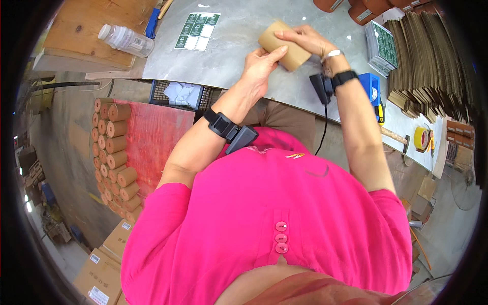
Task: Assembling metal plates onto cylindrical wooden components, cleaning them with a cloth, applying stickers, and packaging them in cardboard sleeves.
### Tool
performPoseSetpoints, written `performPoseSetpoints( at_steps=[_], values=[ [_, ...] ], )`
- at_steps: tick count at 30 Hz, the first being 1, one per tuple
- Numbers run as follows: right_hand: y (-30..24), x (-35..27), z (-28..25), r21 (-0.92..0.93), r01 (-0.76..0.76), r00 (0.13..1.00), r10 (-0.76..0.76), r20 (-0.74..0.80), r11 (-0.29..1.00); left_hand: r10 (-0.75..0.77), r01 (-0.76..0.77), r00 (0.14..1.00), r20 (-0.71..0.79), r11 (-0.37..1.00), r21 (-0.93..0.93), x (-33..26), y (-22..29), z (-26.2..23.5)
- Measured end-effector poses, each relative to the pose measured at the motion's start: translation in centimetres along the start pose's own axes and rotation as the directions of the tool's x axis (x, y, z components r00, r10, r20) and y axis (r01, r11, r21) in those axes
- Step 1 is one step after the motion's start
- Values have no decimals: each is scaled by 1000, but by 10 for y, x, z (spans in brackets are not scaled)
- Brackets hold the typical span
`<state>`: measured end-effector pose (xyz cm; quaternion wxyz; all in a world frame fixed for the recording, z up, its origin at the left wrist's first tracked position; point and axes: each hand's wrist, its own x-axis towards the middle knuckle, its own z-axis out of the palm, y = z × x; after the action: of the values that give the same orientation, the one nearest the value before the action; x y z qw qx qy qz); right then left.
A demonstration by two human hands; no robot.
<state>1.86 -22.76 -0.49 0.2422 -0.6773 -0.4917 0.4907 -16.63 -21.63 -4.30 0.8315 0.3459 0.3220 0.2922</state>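
Far L of the tan cylinder (294, 55), a wooden block (84, 25); lower L of cyl., a pile of brown rolls (117, 146), prob. laid on their sides so they nest w/o rolling. Less far L: clear bottle (129, 41), then the label sheet (199, 25), flat & face up, prob. for easy peeling. L hand (260, 66) pinches cyl. btwn thumb (near face) & fingers, mostly hidden; cyl. itself is over the worktop (223, 56), btwn both hands. R hand (307, 39) is curled on its upper R side, thumb on top; two-sided grip prob. keeps it steady. R of cyl.: label stack (380, 48), then cardboard sheets (427, 61), packed upright prob. to save space. Worktop's smooth, grey, scuffed. Room, lower L of cyl.: red surface (157, 137), cartons (101, 274), grey floor (76, 147); looks like a workshop.
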Motion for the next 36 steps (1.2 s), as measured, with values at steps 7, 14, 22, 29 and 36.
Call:
performPoseSetpoints(
  at_steps=[7,14,22,29,36],
  values=[
    [22,-61,40,293,278,946,-207,-250,915,-15,-8,963,267,996,84,-35,14,4],
    [8,-99,64,-49,540,730,-497,-470,840,50,-178,923,381,935,307,-48,35,2],
    [32,-90,89,-101,482,732,-463,-500,870,375,-615,789,487,464,637,-26,2,-25],
    [26,-86,92,-66,537,700,-488,-521,841,474,-675,728,495,368,640,-38,7,-25],
    [26,-97,89,-1,489,780,-437,-448,872,330,-598,801,500,488,636,-30,2,-32]
  ],
)
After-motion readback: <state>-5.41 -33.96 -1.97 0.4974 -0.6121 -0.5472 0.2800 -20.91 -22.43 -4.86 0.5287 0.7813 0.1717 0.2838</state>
